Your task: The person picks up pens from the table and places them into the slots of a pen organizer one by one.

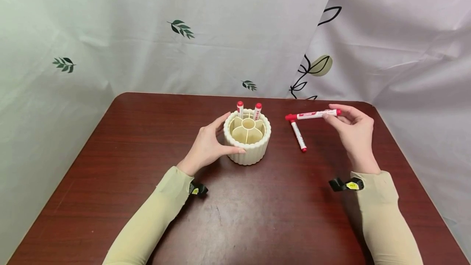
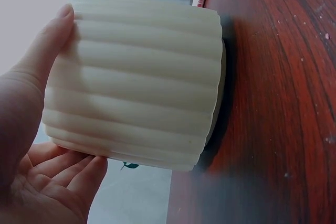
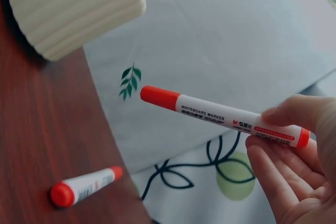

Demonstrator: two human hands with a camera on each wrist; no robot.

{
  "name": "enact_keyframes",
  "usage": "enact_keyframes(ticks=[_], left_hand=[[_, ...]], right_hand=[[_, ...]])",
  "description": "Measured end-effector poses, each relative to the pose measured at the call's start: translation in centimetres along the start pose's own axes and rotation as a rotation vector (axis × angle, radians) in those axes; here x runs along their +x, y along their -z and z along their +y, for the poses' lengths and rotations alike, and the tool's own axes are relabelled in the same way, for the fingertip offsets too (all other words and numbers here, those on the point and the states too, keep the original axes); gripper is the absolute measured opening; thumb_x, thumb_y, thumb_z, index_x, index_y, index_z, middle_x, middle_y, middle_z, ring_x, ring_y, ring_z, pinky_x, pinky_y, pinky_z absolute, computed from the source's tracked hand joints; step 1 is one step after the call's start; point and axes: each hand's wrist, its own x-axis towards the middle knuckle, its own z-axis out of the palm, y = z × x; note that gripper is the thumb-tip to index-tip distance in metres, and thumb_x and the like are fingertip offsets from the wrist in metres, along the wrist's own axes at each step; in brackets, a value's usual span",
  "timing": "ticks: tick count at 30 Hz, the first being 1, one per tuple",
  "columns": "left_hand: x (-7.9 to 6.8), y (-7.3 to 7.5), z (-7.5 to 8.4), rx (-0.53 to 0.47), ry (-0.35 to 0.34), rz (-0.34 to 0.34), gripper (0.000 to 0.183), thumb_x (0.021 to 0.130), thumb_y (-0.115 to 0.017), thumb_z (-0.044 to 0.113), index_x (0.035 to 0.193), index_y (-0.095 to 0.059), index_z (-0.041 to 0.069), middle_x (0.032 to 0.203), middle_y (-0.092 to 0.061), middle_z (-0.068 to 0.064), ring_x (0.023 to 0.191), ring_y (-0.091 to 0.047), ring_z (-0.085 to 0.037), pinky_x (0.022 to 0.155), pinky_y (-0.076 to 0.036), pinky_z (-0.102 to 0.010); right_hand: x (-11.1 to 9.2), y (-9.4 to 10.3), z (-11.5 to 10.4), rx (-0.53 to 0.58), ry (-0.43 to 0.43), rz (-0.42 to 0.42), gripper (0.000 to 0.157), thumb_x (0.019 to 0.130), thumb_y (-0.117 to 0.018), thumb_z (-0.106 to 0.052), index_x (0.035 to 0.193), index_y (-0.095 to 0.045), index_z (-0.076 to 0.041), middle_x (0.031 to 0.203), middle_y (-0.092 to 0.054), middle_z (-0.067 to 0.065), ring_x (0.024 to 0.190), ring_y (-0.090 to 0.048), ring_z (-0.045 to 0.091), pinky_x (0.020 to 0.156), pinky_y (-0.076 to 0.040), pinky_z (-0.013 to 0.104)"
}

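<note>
My left hand (image 1: 206, 146) grips the side of a cream, ribbed pen holder (image 1: 249, 155), thumb at the front and fingers round the back left. Inside, the holder is split into compartments about a central ring. Two red-capped whiteboard markers, a left one (image 1: 240, 109) and a right one (image 1: 257, 111), stand in its back compartments. To the right, my right hand (image 1: 353, 128) pinches a whiteboard marker (image 3: 226, 118) near its end, held nearly level above the table with the red cap pointing left. Another whiteboard marker (image 1: 299, 137) lies on the table below it.
The dark red-brown wooden table (image 1: 110, 183) ends at the back against a pale curtain (image 1: 147, 52) with leaf prints. Black straps with small devices sit on both wrists, the right strap (image 1: 346, 184) hanging by the sleeve.
</note>
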Motion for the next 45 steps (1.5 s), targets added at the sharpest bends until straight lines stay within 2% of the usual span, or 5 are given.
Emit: enact_keyframes(ticks=[9, 16, 25, 36, 45], left_hand=[[0.0, 0.0, 0.0, -0.01, -0.005, 0.003, 0.108, 0.052, -0.085, 0.056, 0.143, -0.037, 0.024, 0.131, -0.051, 0.012, 0.109, -0.053, 0.001, 0.096, -0.039, -0.025], [0.0, 0.0, 0.0, -0.013, -0.008, 0.008, 0.108, 0.052, -0.085, 0.056, 0.143, -0.037, 0.025, 0.132, -0.05, 0.012, 0.11, -0.052, 0.001, 0.095, -0.04, -0.024], [0.0, 0.0, -0.1, -0.009, -0.007, 0.008, 0.108, 0.052, -0.085, 0.056, 0.143, -0.038, 0.024, 0.132, -0.05, 0.012, 0.109, -0.053, 0.0, 0.094, -0.041, -0.024], [0.0, 0.0, -0.1, -0.003, -0.003, 0.006, 0.108, 0.051, -0.084, 0.057, 0.143, -0.038, 0.025, 0.132, -0.05, 0.013, 0.109, -0.053, 0.001, 0.094, -0.041, -0.024], [0.0, -0.1, -0.1, -0.025, 0.002, 0.001, 0.107, 0.052, -0.085, 0.055, 0.143, -0.037, 0.026, 0.133, -0.049, 0.013, 0.111, -0.052, -0.001, 0.093, -0.042, -0.023]], right_hand=[[-0.7, -1.5, -2.7, 0.102, 0.1, -0.04, 0.038, 0.07, -0.079, 0.006, 0.105, -0.066, 0.01, 0.095, -0.068, 0.013, 0.075, -0.066, 0.018, 0.071, -0.052, 0.021], [-1.1, -2.7, -4.1, 0.166, 0.166, -0.063, 0.037, 0.07, -0.078, 0.008, 0.105, -0.065, 0.012, 0.094, -0.068, 0.017, 0.077, -0.066, 0.021, 0.073, -0.053, 0.024], [-2.4, -4.8, -7.4, 0.213, 0.233, -0.12, 0.036, 0.07, -0.075, 0.012, 0.104, -0.064, 0.015, 0.091, -0.067, 0.018, 0.076, -0.065, 0.022, 0.074, -0.053, 0.028], [-2.7, -6.3, -8.0, 0.242, 0.258, -0.201, 0.036, 0.07, -0.074, 0.015, 0.105, -0.064, 0.014, 0.089, -0.067, 0.019, 0.076, -0.065, 0.024, 0.075, -0.053, 0.031], [-3.2, -7.4, -8.3, 0.176, 0.281, -0.264, 0.036, 0.071, -0.074, 0.013, 0.105, -0.064, 0.012, 0.091, -0.066, 0.019, 0.077, -0.065, 0.023, 0.075, -0.053, 0.03]])
